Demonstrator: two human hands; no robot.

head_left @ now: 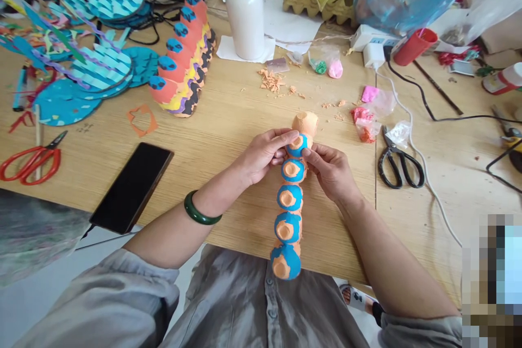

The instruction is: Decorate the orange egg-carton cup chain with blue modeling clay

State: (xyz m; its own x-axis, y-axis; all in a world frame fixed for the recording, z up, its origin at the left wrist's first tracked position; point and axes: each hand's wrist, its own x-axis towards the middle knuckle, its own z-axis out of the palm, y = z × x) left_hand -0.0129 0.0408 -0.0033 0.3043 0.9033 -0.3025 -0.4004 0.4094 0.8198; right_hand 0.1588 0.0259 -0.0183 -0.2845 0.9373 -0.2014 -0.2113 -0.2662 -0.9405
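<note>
A long egg-carton strip (290, 198) covered in orange points away from me, its near end over the table's front edge. Uneven blue rings surround the orange knobs on most of its bumps; the farthest bump is all orange. My left hand (261, 155), a dark green bangle on its wrist, grips the strip near the far end, fingertips on the farthest blue ring. On the other side my right hand (332, 171) pinches the same bump, thumb against the blue. The undersides of both hands' grips are hidden.
A black phone (132, 187) and red-handled scissors (35, 160) lie left; black scissors (397, 160) lie right beside a white cable (424, 160). A decorated orange carton piece (183, 60), a white bottle (244, 19) and orange scraps (271, 80) are farther back.
</note>
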